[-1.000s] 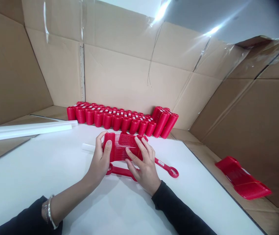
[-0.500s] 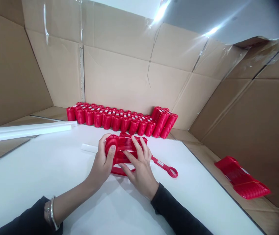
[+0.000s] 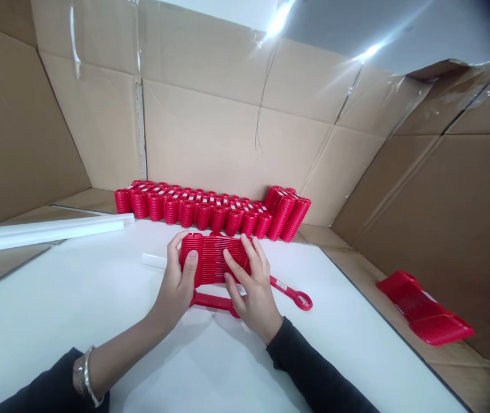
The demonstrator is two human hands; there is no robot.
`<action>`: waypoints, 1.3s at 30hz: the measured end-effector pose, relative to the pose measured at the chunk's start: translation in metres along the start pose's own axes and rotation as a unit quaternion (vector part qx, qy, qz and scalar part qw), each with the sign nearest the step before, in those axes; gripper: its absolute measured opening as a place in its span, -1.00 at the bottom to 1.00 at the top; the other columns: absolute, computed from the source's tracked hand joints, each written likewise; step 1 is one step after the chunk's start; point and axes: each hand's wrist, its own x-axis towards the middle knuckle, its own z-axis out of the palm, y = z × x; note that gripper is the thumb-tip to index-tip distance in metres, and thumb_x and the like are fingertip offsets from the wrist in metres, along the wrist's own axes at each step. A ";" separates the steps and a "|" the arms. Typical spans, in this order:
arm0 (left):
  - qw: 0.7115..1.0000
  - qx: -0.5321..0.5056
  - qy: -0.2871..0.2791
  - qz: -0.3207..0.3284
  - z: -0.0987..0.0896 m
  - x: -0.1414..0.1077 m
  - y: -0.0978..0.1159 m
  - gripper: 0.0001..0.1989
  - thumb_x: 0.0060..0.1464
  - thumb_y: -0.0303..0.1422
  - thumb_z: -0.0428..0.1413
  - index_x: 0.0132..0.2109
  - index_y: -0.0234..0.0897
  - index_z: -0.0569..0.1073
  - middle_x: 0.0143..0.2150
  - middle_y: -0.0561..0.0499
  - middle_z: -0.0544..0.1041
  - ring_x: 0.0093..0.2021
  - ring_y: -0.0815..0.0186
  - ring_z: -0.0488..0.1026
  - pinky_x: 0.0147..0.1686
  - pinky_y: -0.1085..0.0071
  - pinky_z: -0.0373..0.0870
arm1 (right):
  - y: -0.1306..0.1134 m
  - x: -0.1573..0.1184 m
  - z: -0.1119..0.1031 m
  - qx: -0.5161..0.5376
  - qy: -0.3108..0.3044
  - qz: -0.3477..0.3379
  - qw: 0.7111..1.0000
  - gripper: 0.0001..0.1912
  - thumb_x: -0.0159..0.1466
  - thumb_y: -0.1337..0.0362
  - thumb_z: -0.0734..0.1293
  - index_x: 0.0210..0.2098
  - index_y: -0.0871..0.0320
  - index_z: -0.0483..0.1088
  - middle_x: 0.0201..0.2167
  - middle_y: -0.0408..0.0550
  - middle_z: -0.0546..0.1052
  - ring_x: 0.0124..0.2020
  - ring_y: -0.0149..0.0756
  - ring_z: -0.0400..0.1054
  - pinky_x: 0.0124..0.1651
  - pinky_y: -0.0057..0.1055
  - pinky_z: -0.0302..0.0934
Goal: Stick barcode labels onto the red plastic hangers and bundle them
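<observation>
A stack of red plastic pieces (image 3: 214,261), flat bars with ringed ends, stands on edge between my hands. My left hand (image 3: 180,275) is wrapped round its left end, thumb on the near side. My right hand (image 3: 251,281) grips the right end, with fingers over the front and the far edge. Below the stack a loose red piece (image 3: 213,301) of the same kind lies on the table. Another loose red piece with a white label (image 3: 290,291) sticks out to the right of my right hand, its other end hidden.
Along the back of the white table (image 3: 55,321) stands a row of red stacks (image 3: 204,215), with taller stacks (image 3: 288,215) at its right end. White tubes (image 3: 47,232) lie at the left. A red stack (image 3: 426,310) rests at the right by the cardboard wall (image 3: 443,218).
The pieces in the stack have come together, and the gap at its right part has closed. My right hand has shifted slightly right and more of the loose piece below shows.
</observation>
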 end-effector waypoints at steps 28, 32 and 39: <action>0.987 0.094 -0.065 0.116 0.000 -0.006 -0.008 -0.65 0.24 -0.24 -0.15 0.15 -0.13 0.11 0.09 -0.07 0.30 0.00 0.28 0.34 -0.07 0.36 0.36 | 0.002 0.006 -0.006 0.020 0.026 0.059 0.998 -0.67 0.27 0.31 0.17 0.02 0.06 0.33 0.25 0.00 0.10 0.30 -0.06 -0.15 0.22 0.02 -0.11; 0.981 0.122 -0.096 0.112 0.000 -0.006 -0.009 -0.64 0.24 -0.24 -0.15 0.16 -0.14 0.10 0.08 -0.07 0.33 -0.02 0.27 0.35 -0.07 0.35 0.36 | -0.001 0.010 -0.008 0.049 -0.024 0.066 0.996 -0.75 0.30 0.31 0.15 -0.09 0.07 0.36 -0.09 -0.06 0.50 0.07 -0.18 0.24 0.22 0.02 -0.21; 0.974 0.155 -0.107 0.124 -0.002 -0.006 -0.010 -0.62 0.24 -0.24 -0.15 0.17 -0.18 0.10 0.04 -0.09 0.37 -0.05 0.25 0.38 -0.06 0.31 0.36 | -0.007 0.010 -0.013 0.066 -0.064 0.038 0.995 -0.65 0.31 0.35 0.11 0.06 0.03 0.27 0.00 -0.09 0.47 0.11 -0.23 0.23 0.25 0.03 -0.38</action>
